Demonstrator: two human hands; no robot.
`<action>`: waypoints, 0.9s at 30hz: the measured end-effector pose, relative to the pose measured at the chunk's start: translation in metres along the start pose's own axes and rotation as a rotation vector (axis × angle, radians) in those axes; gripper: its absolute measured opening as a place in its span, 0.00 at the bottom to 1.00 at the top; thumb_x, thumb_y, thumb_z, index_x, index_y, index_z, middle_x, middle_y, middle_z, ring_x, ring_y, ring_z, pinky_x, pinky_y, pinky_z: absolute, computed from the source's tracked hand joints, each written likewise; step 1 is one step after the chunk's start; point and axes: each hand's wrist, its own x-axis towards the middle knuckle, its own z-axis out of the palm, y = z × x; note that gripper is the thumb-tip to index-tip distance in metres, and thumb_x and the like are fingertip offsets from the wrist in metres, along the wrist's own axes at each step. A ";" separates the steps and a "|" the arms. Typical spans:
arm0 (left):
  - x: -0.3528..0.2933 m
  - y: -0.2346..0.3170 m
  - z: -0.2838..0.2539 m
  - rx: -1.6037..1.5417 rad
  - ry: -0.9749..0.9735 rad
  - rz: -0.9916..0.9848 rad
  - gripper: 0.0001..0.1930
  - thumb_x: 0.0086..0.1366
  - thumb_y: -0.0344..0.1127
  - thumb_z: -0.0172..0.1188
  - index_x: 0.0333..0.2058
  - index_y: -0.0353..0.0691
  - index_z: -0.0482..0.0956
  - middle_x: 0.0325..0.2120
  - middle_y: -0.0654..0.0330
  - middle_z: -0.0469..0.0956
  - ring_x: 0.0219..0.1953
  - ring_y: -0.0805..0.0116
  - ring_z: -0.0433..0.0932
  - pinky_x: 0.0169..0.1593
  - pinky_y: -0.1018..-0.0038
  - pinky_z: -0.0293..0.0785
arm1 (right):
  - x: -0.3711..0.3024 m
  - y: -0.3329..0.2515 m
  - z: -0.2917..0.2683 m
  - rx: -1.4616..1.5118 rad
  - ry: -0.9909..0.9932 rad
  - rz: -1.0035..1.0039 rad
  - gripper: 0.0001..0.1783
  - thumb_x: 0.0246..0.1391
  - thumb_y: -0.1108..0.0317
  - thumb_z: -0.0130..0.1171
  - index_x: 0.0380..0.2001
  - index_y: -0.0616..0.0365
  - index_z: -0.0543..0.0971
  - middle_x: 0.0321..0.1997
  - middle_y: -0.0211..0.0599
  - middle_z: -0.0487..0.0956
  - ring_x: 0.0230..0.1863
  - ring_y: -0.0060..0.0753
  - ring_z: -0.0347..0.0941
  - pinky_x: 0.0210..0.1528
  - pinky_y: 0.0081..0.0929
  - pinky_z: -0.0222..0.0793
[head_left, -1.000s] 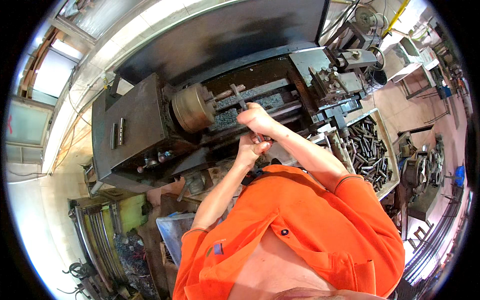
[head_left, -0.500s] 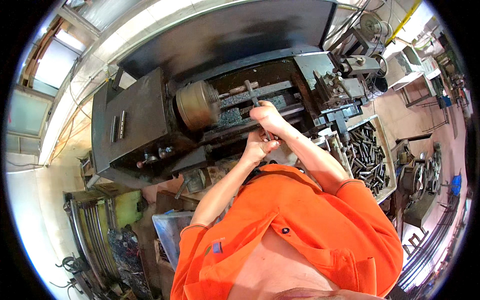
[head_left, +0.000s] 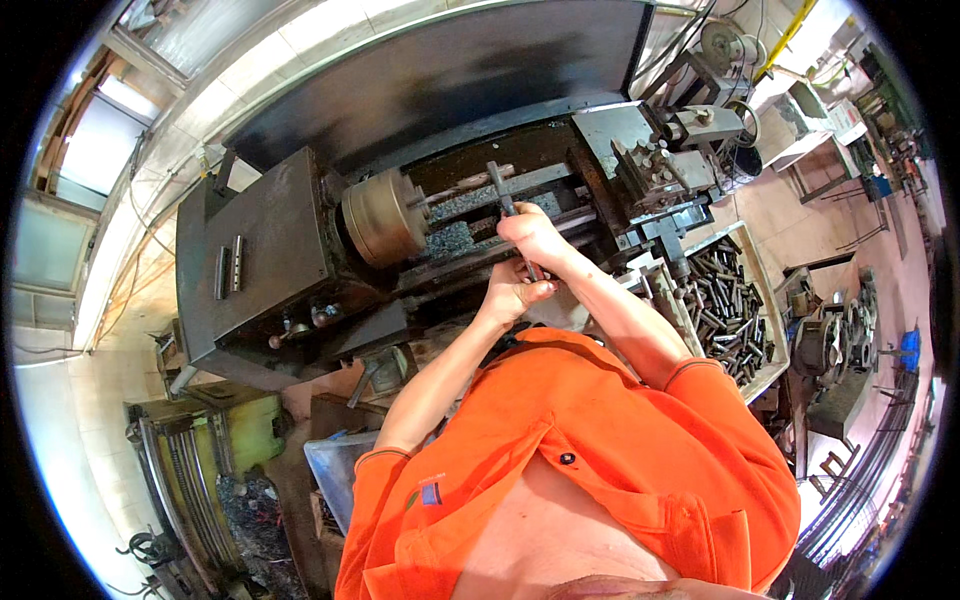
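Observation:
My right hand (head_left: pixel 532 236) is closed around the middle of a slim, dark metal bar-shaped tool (head_left: pixel 498 182). Its far end sticks up past my fingers over the lathe bed (head_left: pixel 550 180); its exact kind cannot be made out. Just below and nearer to me, my left hand (head_left: pixel 514 293) pinches the lower end of the same tool. To the left of both hands is the lathe's round, brass-coloured chuck (head_left: pixel 383 220). Grey metal chips (head_left: pixel 450 238) lie in the bed beneath the tool.
On the headstock (head_left: pixel 275 290) lie two short metal rods (head_left: pixel 238 263). Control levers with round knobs (head_left: pixel 322 316) stick out of its front. The tool post (head_left: pixel 650 170) stands right of my hands. A pale tray (head_left: pixel 780 330) of metal pieces (head_left: pixel 728 315) sits at my right.
The whole view has shifted slightly. The chuck's front end, blurred before, now looks sharper. Both hands keep their hold on the tool in nearly the same place.

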 end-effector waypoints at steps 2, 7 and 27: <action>0.004 -0.001 0.000 -0.028 -0.035 -0.059 0.21 0.41 0.33 0.72 0.32 0.32 0.73 0.28 0.62 0.75 0.31 0.73 0.76 0.35 0.78 0.74 | -0.005 -0.004 -0.006 0.070 0.039 0.011 0.09 0.36 0.68 0.52 0.20 0.64 0.70 0.16 0.27 0.65 0.21 0.20 0.58 0.22 0.24 0.57; 0.013 0.004 0.010 0.351 -0.101 0.121 0.21 0.35 0.31 0.72 0.27 0.37 0.69 0.24 0.66 0.70 0.28 0.77 0.68 0.34 0.79 0.68 | -0.029 -0.009 -0.027 0.305 0.162 -0.154 0.04 0.36 0.74 0.48 0.21 0.58 0.69 0.20 0.26 0.67 0.22 0.21 0.60 0.26 0.21 0.57; -0.032 -0.047 0.089 1.219 -0.436 0.076 0.25 0.47 0.40 0.64 0.43 0.33 0.72 0.24 0.49 0.77 0.25 0.64 0.77 0.31 0.73 0.72 | -0.265 0.167 -0.175 1.079 0.518 0.362 0.13 0.52 0.69 0.35 0.34 0.61 0.69 0.28 0.40 0.77 0.10 0.13 0.47 0.11 0.14 0.45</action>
